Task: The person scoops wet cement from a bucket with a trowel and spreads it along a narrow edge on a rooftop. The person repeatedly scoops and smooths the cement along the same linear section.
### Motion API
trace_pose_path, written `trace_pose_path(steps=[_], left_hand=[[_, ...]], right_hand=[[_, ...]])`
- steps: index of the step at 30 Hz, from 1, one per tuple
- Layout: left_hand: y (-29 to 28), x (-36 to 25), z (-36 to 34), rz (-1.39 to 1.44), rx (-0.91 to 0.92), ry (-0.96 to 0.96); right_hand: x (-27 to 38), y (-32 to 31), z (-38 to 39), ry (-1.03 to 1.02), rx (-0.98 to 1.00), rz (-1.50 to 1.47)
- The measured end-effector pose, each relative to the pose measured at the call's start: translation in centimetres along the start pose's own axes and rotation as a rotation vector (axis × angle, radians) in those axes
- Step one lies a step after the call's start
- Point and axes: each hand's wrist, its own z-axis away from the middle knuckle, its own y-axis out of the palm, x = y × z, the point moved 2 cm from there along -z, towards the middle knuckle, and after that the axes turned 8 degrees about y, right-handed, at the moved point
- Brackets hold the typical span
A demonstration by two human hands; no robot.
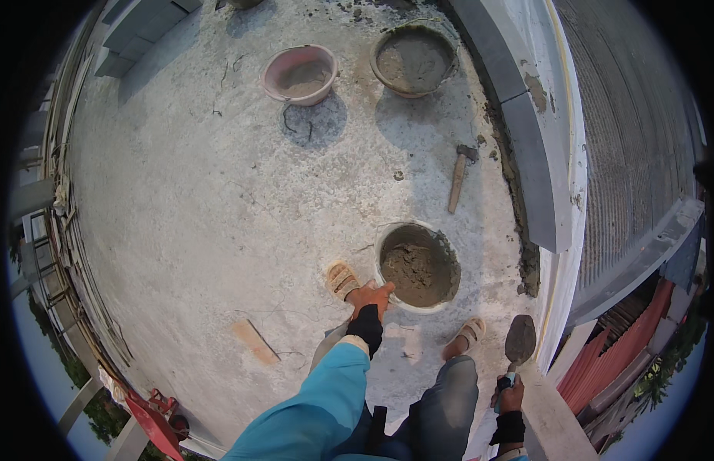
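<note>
My left hand [372, 298] grips the near left rim of a pale bucket [414, 269] that holds wet grey-brown mortar. My right hand [509, 393] holds a trowel [520, 338] by its handle, low at the right, with the mortar-smeared blade pointing away from me. My sandalled feet stand on the rough concrete floor [218, 192], just left of and below the bucket. Beyond the bucket lies a hammer [457, 184] with a wooden handle.
A pink basin [299, 77] and a grey mortar basin [414, 65] stand farther forward. Grey blocks [537, 169] line the right edge, with corrugated roofing beyond. Stacked blocks [134, 38] are at top left, a plank [255, 339] at lower left, a red wheelbarrow [153, 422] in the corner.
</note>
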Motion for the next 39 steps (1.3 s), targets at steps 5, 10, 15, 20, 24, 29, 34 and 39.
trace_pose_path(steps=[5, 10, 15, 20, 24, 29, 34, 39], left_hand=[[-19.4, -5.0, -0.7, 0.358, -0.221, -0.036], [-33.7, -8.1, -2.0, 0.595, -0.638, 0.033], [-47.0, -10.2, -1.0, 0.854, -0.879, -0.003], [-55.1, -11.4, -2.0, 1.063, -1.001, -0.188], [-59.0, -14.2, -4.5, 1.073, -1.089, -0.343], [-63.2, -21.3, -10.1, 1.150, -1.080, -0.262], [-68.6, -31.8, -14.4, 1.184, -0.912, -0.180], [-72.0, -44.0, -21.3, 1.042, -0.837, -0.040]], right_hand=[[3.2, 8.5, 3.2, 0.122, 0.024, 0.104], [10.9, 16.6, 5.6, 0.053, 0.093, 0.518], [27.6, 28.7, 7.4, -0.116, 0.185, 0.728], [50.7, 44.0, 12.5, -0.492, 0.328, 0.753], [67.8, 54.9, 20.5, -1.095, 0.173, 0.787], [85.3, 68.1, 26.3, -1.117, 0.158, 0.866], [99.9, 80.5, 27.6, -1.028, 0.225, 0.848], [112.9, 92.1, 25.7, -0.942, 0.322, 0.928]])
